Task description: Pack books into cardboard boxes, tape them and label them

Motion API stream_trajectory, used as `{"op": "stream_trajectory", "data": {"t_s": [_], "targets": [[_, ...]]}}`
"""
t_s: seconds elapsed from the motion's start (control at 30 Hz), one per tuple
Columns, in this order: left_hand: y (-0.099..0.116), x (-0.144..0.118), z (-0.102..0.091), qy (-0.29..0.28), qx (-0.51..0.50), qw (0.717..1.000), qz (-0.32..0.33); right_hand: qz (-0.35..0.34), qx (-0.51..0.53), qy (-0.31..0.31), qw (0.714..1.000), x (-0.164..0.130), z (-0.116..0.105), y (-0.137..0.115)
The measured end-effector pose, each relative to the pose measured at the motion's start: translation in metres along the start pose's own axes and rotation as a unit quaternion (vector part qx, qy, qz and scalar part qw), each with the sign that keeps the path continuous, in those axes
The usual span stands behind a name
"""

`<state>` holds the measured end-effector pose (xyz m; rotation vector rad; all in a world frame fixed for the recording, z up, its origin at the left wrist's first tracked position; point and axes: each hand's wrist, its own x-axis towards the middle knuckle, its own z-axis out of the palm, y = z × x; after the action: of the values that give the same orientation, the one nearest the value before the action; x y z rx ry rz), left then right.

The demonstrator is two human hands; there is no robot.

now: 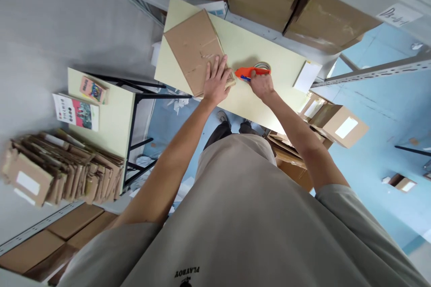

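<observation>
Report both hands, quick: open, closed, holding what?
Left hand: open, laid on the cardboard box.
Right hand: closed, holding the orange tape dispenser.

the tape dispenser is bright orange with a blue part, the cardboard package brown. the desk is pale yellow, the slim box white. the shirt is grey with black lettering, the floor light blue. the booklet mixes white, pink and teal, the stacked cardboard is brown with a white label, and the shelf rail is pale grey, dotted with holes.
</observation>
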<state>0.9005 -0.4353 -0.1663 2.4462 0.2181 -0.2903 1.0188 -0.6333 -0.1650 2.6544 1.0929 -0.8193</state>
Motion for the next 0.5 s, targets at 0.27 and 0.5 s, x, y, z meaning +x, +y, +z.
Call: {"op": "stream_trajectory", "data": {"t_s": [0.27,0.5], "targets": [[0.009,0.005,-0.003,0.017,0.002,1.0,-0.002,-0.014,0.023,-0.003,1.0,-0.001,-0.011,-0.024],[0.006,0.011,-0.003,0.017,0.059,0.998,0.01,0.023,0.054,0.009,0.998,0.005,-0.013,-0.028]]}}
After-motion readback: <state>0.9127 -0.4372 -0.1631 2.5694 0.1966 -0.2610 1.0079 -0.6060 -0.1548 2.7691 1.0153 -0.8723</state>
